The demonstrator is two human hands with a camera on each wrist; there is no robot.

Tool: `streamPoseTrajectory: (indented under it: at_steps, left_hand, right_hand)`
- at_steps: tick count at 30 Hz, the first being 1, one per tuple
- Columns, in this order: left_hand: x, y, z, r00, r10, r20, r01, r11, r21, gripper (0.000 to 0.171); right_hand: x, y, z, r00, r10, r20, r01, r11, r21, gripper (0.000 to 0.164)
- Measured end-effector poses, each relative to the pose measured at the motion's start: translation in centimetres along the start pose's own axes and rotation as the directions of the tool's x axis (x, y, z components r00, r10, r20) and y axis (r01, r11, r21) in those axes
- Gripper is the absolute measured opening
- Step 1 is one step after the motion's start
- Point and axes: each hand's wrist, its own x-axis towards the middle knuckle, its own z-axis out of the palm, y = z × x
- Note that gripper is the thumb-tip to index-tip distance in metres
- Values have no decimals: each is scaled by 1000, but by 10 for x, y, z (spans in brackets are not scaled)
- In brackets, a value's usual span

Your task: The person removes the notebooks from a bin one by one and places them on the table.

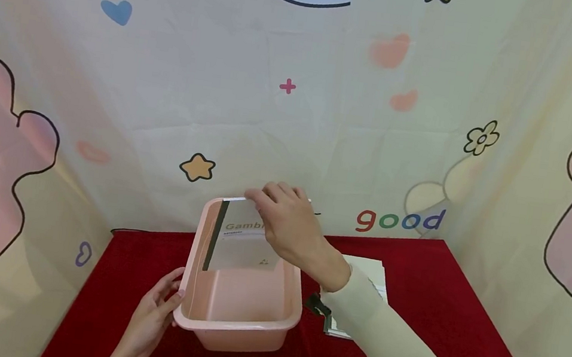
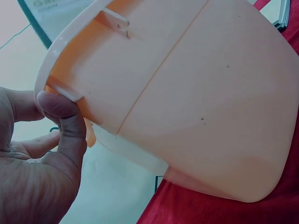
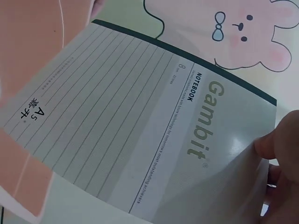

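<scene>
A pale pink plastic basin (image 1: pixel 240 341) stands tilted on the red cloth, its open side facing the head camera. Its left rim is pinched by my left hand (image 1: pixel 151 311), thumb on one side of the lip and fingers on the other. With my right hand (image 1: pixel 290 227) I pinch the top edge of a grey notebook (image 3: pixel 140 126) with a dark spine and the word Gambit. In the head view the notebook hangs at the far end of the basin, its lower part within the rim. Fingers hide part of its cover.
To the right of the basin, white paper items (image 1: pixel 365 267) lie on the red cloth (image 1: pixel 441 319), partly hidden by my right sleeve. A black object (image 1: pixel 319 305) sits beside them, its kind unclear. A printed curtain (image 1: pixel 292 131) hangs close behind the table.
</scene>
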Motion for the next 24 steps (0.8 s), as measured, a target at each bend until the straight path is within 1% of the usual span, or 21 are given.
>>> streamPoseTrajectory:
  at_steps: [4,10,14,20,22,24]
  left_hand:
    - [1,0,1,1000,-8,-3,8,1000,6,51]
    - [0,0,0,1000,4,4,-4,1000,-8,50]
    - [0,-1,0,1000,9,10,-9,1000,-23,49]
    - [-1,-2,-1,1000,17,24,-16,999,-30,51]
    - [-1,-2,-1,999,21,28,-20,999,-36,52]
    - [0,-2,-2,999,26,32,-25,999,-40,52]
  right_hand:
    - [-5,8,-18,996,3,-92,0,1000,31,20]
    - [-15,21,-49,977,12,-211,2,998,69,19]
    - [-21,32,-69,968,20,-249,-4,998,64,19]
    - [-40,51,-94,964,49,-262,-44,999,25,19]
    - [-46,58,-103,957,65,-281,-64,998,14,18]
    - [-52,64,-112,945,79,-318,-79,997,13,17]
